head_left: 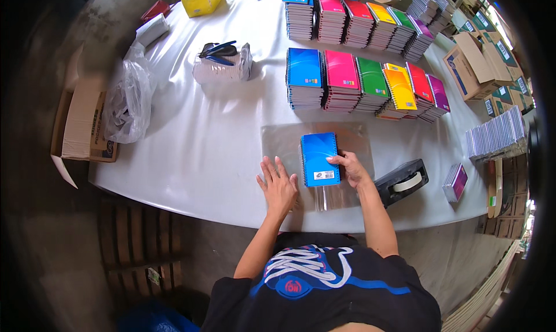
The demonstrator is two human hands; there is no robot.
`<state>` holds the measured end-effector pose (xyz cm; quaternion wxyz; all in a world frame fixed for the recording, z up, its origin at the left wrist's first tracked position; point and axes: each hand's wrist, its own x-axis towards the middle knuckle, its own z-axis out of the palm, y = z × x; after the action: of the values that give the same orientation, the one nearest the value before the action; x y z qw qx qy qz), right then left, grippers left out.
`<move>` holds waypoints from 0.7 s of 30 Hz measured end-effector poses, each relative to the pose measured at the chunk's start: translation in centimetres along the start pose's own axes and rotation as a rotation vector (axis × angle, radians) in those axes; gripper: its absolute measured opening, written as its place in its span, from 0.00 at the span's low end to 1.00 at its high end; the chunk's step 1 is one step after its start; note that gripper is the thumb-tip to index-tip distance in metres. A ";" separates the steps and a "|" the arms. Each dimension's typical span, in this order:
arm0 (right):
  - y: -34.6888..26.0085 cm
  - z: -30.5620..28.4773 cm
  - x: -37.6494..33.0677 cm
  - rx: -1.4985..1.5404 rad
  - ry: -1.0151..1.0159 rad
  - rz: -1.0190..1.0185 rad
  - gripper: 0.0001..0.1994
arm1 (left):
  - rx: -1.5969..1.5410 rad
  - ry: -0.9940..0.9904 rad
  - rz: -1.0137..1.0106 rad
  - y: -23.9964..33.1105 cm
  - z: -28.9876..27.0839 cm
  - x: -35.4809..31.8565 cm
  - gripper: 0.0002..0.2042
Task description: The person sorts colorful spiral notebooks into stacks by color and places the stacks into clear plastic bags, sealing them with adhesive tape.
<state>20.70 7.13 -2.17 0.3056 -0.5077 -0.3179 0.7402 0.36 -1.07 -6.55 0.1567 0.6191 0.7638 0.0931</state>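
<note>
Nearest the camera is the operator's black shirt (347, 280), at 6 o'clock. Take the blue notebook (319, 158) as the dial centre: it lies flat on clear plastic film (284, 139) near the front edge of the table (191, 141). Right hand (351, 168), 3 o'clock: grip closed on the notebook's right edge, thumb on the cover, fingers partly hidden. Left hand (278, 189), 8 o'clock: palm down, fingers spread, grasping nothing, over the film's left side. For good control, press the left palm flat so that the film does not creep or wrinkle. Square the notebook to the film's edges. Use light thumb pressure to protect the cover and spiral binding. Caution: the right forearm passes close beside the black tape dispenser (401, 183), between 3 and 4 o'clock; avoid knocking it.
</note>
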 end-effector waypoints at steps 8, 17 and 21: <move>0.9 -0.4 0.3 -0.017 -0.022 -0.038 0.23 | -0.054 0.146 -0.036 1.3 1.4 -0.6 0.30; 0.7 -1.1 0.3 0.000 -0.048 -0.070 0.23 | -0.085 0.186 0.002 1.3 2.3 -0.5 0.28; 0.8 -0.8 -0.3 0.015 -0.044 -0.057 0.23 | -0.043 0.352 -0.133 2.1 1.5 -0.8 0.31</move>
<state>21.42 6.56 -2.85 0.3232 -0.4798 -0.3334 0.7445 2.95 -1.44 -7.15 0.0397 0.5379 0.8165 0.2058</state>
